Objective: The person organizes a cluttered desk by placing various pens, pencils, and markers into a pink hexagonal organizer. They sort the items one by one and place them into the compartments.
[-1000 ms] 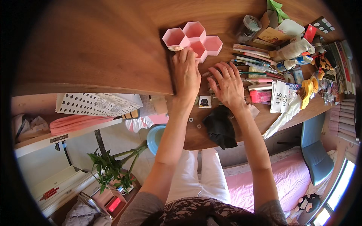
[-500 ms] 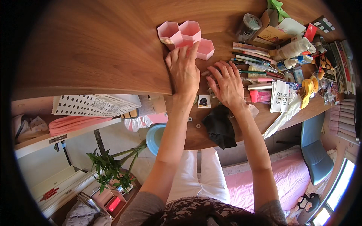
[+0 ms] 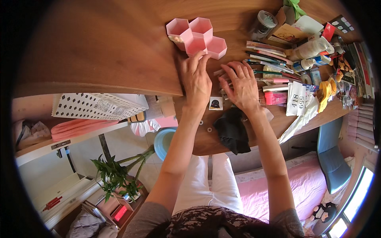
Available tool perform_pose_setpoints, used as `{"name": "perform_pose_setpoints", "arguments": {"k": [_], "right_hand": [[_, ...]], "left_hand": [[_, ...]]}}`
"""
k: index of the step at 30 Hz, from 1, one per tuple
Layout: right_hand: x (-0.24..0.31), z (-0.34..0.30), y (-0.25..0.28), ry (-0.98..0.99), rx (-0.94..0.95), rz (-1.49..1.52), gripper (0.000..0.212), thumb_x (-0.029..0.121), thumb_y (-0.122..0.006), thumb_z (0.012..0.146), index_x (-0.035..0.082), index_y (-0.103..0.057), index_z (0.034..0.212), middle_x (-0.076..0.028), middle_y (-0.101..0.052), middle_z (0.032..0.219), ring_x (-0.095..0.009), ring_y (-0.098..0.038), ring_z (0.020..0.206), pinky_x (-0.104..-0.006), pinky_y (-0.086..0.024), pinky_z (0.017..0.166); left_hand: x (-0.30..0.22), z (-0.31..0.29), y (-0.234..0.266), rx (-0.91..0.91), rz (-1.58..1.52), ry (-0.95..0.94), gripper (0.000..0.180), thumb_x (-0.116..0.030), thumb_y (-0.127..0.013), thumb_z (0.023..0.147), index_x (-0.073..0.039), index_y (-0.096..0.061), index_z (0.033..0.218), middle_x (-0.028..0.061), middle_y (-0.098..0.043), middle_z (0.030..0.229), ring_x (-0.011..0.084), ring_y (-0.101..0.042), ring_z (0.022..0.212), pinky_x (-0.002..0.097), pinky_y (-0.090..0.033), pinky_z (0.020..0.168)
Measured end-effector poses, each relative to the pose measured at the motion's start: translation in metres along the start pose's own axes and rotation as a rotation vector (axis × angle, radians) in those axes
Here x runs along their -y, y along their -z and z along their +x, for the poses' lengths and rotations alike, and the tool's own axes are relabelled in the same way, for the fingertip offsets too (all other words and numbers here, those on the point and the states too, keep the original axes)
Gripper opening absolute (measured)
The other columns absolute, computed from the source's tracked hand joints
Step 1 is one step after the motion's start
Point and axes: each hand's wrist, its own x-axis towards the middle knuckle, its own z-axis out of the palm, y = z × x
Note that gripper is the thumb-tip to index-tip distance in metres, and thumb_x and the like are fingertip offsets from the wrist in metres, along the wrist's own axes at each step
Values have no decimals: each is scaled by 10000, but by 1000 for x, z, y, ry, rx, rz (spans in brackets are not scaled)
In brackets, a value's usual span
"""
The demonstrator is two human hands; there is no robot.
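A pink pen holder of joined hexagonal cells [image 3: 197, 43] stands at the back of the wooden desk. My left hand [image 3: 196, 81] reaches to its nearest cell, fingers stretched and the tips at the near rim. It holds nothing that I can see. Just to the right, my right hand [image 3: 241, 85] rests low over the desk with fingers spread and bent. Small clear items lie by its fingertips, partly hidden. Right of that hand lies a row of pens [image 3: 274, 65]. A small card with a dark round figure [image 3: 216, 103] sits between my wrists, and a crumpled black cloth [image 3: 231, 131] lies nearer.
Bottles [image 3: 307, 49], a clear lidded jar [image 3: 265, 22], a cardboard box [image 3: 283, 31] and upright books [image 3: 357, 65] crowd the desk's right. A white numbered paper [image 3: 295, 99] lies near a pink tube [image 3: 276, 98]. Below left are a blue bucket [image 3: 160, 144] and a plant [image 3: 115, 176].
My left hand has drawn back from over the nearest cell to its near rim, so more of that cell shows. The right hand has hardly moved.
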Motion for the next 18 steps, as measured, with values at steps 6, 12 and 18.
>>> {"name": "perform_pose_setpoints", "arguments": {"k": [6, 12, 18], "right_hand": [[-5, -1, 1, -16, -63, 121, 453, 372, -598, 963, 33, -607, 1262, -158, -621, 1237, -318, -539, 1229, -485, -312, 1159], [-8, 7, 8, -28, -68, 257, 377, 257, -579, 984, 8, -598, 1267, -194, -636, 1237, -379, -558, 1204, -488, -343, 1128], [-7, 13, 34, -157, -165, 463, 243, 2, -584, 947, 10, -666, 1177, -187, -684, 1118, -351, -629, 1078, -387, -493, 938]], "left_hand": [[-6, -5, -3, -3, -77, 53, 458, 138, -545, 831, -22, -571, 1259, 123, -542, 1287, 349, -516, 1153, 441, -421, 1002], [-5, -13, 2, -31, -209, 56, 432, 72, -561, 911, -22, -553, 1332, 134, -536, 1346, 348, -513, 1220, 441, -415, 1049], [2, -29, 6, 116, -300, 51, 418, -25, -593, 953, 7, -514, 1363, 176, -530, 1386, 358, -495, 1292, 439, -417, 1081]]}}
